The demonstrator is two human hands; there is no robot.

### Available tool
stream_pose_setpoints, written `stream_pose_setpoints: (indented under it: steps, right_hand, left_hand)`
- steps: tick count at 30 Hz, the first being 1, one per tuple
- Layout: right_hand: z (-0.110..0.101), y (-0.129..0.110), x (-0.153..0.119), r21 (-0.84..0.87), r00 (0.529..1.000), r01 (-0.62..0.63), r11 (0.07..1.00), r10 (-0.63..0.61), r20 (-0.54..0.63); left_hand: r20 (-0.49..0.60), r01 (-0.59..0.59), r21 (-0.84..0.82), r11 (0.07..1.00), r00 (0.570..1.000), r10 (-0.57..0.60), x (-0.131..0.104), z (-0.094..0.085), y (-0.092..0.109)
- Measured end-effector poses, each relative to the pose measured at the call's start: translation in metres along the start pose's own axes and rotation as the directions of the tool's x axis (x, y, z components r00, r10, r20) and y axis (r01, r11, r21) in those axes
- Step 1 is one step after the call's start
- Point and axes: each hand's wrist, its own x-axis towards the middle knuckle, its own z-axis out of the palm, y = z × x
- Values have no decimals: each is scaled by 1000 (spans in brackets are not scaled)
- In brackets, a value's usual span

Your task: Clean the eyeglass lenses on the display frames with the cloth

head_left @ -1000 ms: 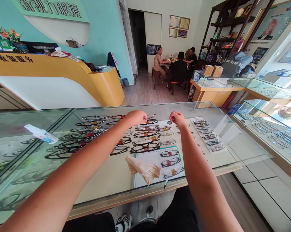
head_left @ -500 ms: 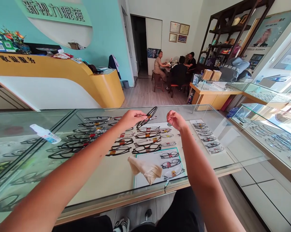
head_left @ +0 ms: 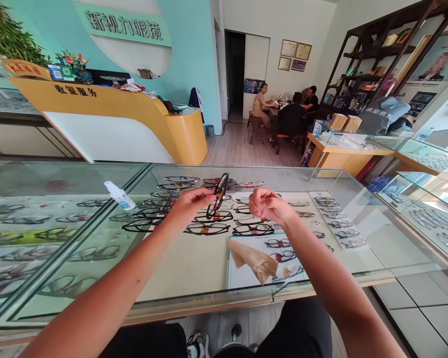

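Note:
My left hand (head_left: 197,201) pinches a pair of dark-framed glasses (head_left: 220,191), held tilted above the glass counter (head_left: 194,293). To its right, my right hand (head_left: 269,205) is raised with its fingers curled together, apart from the glasses; whatever may be between the fingertips is too small to tell. Below the hands, inside the case, lie rows of glasses (head_left: 253,229). A beige cloth (head_left: 254,259) rests crumpled near the front, over a white sheet with a teal edge (head_left: 235,278). A white spray bottle (head_left: 119,195) lies on the left.
Black-clad legs show under the counter's front edge. More display cases (head_left: 425,199) stand at the right. A yellow reception desk (head_left: 186,136) is behind at the left. Several people sit round a table at the back, and a person in grey (head_left: 384,114) bends over at the right.
The view has turned to the left. The glasses in my left hand are now more upright, and my right hand has come a little closer to them, fingers still curled.

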Motion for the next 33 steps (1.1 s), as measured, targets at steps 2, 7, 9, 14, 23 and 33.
stream_pose_setpoints:
  steps: [2,7,9,14,23,33]
  right_hand:
    - [10,7,-1,40,999,-12,999,10,49]
    - [21,18,-4,76,989,-36,996,24,148]
    - [23,19,-5,67,987,-38,997,27,156]
    - [26,17,-8,63,989,-39,997,30,146]
    - [23,20,-9,74,985,-41,996,28,168]
    - [25,17,-8,67,985,-31,997,19,170]
  left_hand:
    - [7,17,-88,996,1000,-16,-6,4,1]
    - [3,0,-243,970,1000,1,-25,16,14]
    - [-6,13,-294,956,1000,-16,-32,20,18]
    - [26,21,-335,942,1000,-13,-46,28,26]
    - [74,-68,-340,938,992,99,-56,34,38]
    - [117,-121,-320,940,979,166,-58,37,37]
